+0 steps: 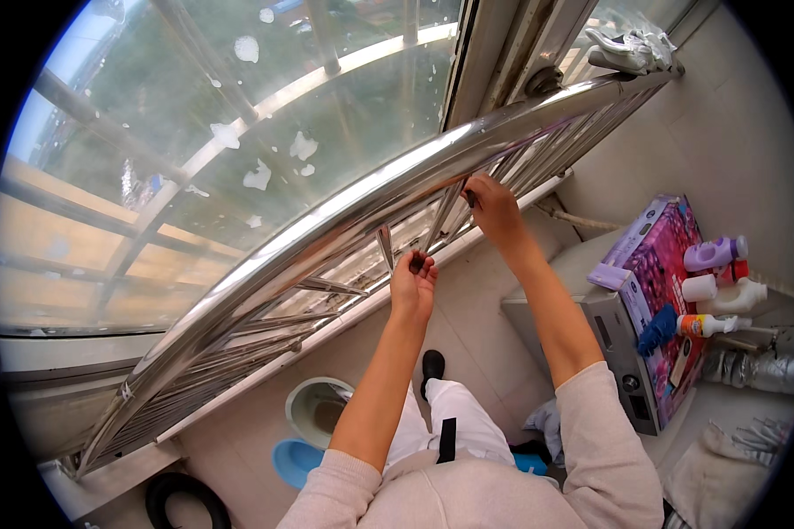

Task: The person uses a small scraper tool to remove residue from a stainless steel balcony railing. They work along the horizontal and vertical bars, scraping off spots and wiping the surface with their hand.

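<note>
My left hand [413, 287] is curled around a small dark object [417, 263], whose kind I cannot tell, just inside the stainless-steel balcony railing [384, 175]. Farther along, my right hand [494, 206] pinches another small dark piece [470, 198] close under the curved handrail, by the upright bars. Fingers hide much of both pieces. Beyond the railing stands a window pane [344, 106] spotted with white foam patches [258, 176]. A window frame post [496, 59] rises to the right of the glass.
White gloves [628, 51] lie on the handrail's far end. To my right, a washing machine [618, 357] bears a purple box [661, 264], several bottles [708, 254] and a blue cloth [656, 330]. A pale bucket [298, 403], blue basin [291, 463] and black ring [155, 506] sit left.
</note>
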